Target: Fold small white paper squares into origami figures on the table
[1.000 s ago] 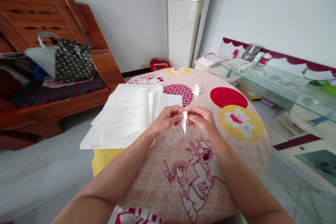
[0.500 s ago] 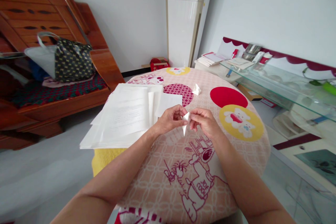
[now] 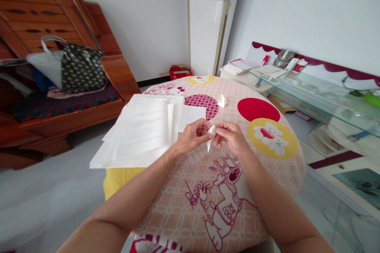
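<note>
Between my two hands, above the patterned tablecloth [image 3: 184,189], is a small piece of folded white paper [image 3: 211,131] with a narrow point hanging down. My left hand [image 3: 192,135] pinches it from the left with thumb and fingers. From the right, my right hand [image 3: 230,136] grips its upper edge between thumb and forefinger, the other fingers curled. Some of the paper's folds are hidden by my fingertips. Beyond my hands, another folded white paper piece [image 3: 221,101] stands on the cloth. A flat white sheet [image 3: 191,116] lies just behind my left hand.
A stack of white papers [image 3: 142,130] covers the table's left side, overhanging its edge. To the right stands a glass shelf [image 3: 320,106] holding several items. A wooden bench [image 3: 59,120] with a patterned bag [image 3: 83,67] is at the left, and a tall white cabinet-like unit [image 3: 204,31] behind.
The folded paper has tilted slightly in my fingers, and its lower point sits a touch higher. Both hands stay almost in the same place.
</note>
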{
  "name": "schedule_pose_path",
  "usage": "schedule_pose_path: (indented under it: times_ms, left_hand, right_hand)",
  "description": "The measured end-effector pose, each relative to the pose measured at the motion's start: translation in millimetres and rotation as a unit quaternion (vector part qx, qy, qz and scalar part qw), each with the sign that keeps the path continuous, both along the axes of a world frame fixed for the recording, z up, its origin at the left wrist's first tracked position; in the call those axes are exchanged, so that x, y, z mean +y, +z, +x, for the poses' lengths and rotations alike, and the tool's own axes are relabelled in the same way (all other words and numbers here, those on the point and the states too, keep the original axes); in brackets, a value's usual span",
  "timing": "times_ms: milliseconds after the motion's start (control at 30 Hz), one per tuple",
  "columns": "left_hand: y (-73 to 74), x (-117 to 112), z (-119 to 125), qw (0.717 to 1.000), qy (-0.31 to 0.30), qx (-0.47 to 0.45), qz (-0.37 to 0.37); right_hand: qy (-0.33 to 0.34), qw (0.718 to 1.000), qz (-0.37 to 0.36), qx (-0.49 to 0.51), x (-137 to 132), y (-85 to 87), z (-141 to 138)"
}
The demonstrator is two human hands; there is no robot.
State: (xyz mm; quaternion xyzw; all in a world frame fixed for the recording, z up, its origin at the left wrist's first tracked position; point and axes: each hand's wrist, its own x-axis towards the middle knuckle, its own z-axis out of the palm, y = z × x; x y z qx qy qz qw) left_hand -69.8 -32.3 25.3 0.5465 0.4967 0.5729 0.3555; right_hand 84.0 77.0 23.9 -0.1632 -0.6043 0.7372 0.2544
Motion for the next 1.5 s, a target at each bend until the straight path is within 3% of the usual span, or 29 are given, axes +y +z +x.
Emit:
schedule_pose_path:
  times_ms: [267,533,767,1000,1167,1367,1500]
  left_hand:
    - [-3.5,0.5,1.3,0.999,-0.007,-0.052,-0.011]
    - [1.3,-3.1,3.3,0.990,0.053,0.131,0.004]
    - [0.9,-3.2,5.2,0.985,0.080,0.155,0.000]
    - [-4.9,2.7,1.0,0.999,-0.025,-0.032,0.006]
    - [-9.3,6.3,-1.2,0.997,-0.037,-0.074,0.011]
    - [-5.7,3.4,2.3,0.998,-0.001,-0.064,0.013]
    - [-0.8,0.3,6.1,0.995,0.071,0.066,0.002]
  right_hand:
    - [-0.007,1.000,0.001,-0.001,2.2,-2.5,0.0]
    - [-0.023,0.998,0.055,-0.030,-0.8,0.2,0.1]
    - [-0.026,0.996,0.079,-0.040,-1.5,0.7,-0.3]
    - [-0.032,0.995,0.083,-0.044,-0.8,0.8,0.4]
    - [-0.023,0.995,0.080,-0.050,1.1,1.0,1.1]
    - [-0.026,0.994,0.096,-0.054,0.2,2.4,0.6]
    - [-0.038,0.992,0.103,-0.060,-1.0,0.0,-1.4]
